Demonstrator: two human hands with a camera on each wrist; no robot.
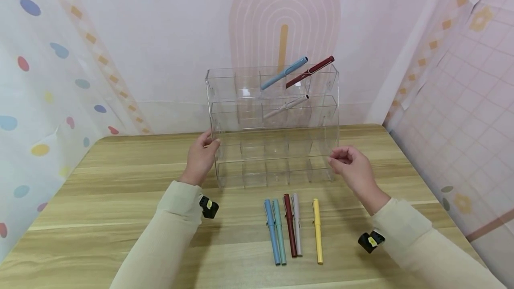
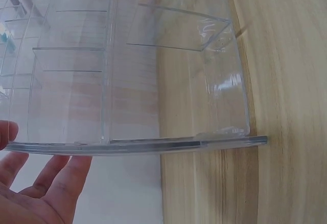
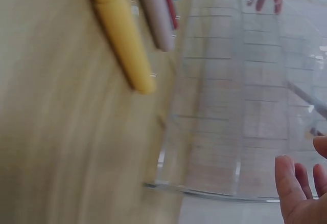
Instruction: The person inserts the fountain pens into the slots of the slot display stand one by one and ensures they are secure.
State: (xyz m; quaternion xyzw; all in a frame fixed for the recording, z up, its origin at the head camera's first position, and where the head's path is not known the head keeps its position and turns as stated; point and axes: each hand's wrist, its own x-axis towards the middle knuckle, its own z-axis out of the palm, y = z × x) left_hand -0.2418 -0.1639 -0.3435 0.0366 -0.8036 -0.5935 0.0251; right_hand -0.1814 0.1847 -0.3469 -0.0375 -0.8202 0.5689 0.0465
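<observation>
A clear acrylic rack (image 1: 277, 164) with divided tiers stands upright on the table. My left hand (image 1: 201, 157) holds its left side panel, the thumb on one face and the fingers beyond the edge, as the left wrist view shows. By the rack's right edge is my right hand (image 1: 353, 166), fingers loosely bent; the right wrist view (image 3: 301, 188) shows no firm grip, and contact is unclear. A blue pen (image 1: 284, 73) and a dark red pen (image 1: 310, 72) lean in the top tier. One tier lower leans a pale grey pen (image 1: 286, 107).
On the wooden table (image 1: 132, 177) before the rack lie a blue pen (image 1: 271, 232), a teal pen (image 1: 279, 232), a dark red pen (image 1: 290, 225), a lilac-grey pen (image 1: 297, 225) and a yellow pen (image 1: 317, 231). A patterned cloth (image 1: 172, 48) hangs behind.
</observation>
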